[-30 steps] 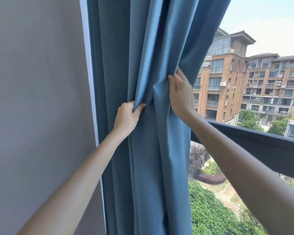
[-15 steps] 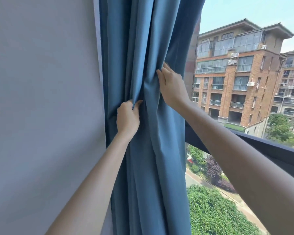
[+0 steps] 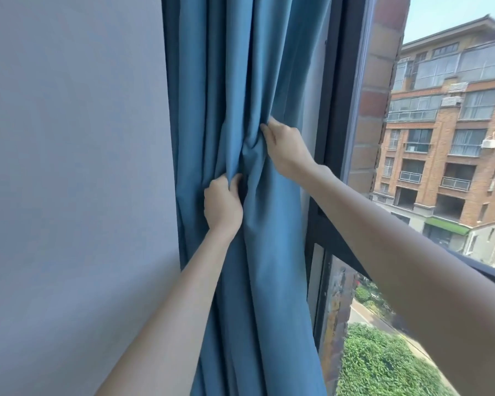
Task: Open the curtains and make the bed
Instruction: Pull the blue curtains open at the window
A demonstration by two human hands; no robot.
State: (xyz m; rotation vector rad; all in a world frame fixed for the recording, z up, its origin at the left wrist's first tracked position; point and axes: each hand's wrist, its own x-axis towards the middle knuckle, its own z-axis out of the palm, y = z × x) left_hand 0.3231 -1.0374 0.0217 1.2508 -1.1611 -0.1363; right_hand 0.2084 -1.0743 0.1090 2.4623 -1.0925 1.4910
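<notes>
Left hand (image 3: 222, 202) fisted, gripping folds of blue curtain (image 3: 240, 81); plain wall (image 3: 75, 167) to its left. Right hand (image 3: 286, 150) up and right of left hand, fingers curled, clutching curtain edge. Curtain bunched between both hands. Dark window frame (image 3: 339, 81), brick building (image 3: 446, 155) right of right hand.

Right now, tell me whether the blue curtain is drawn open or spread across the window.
Drawn open. The blue curtain hangs bunched in folds beside the wall, gripped by both hands, left and right, with the window uncovered.
</notes>
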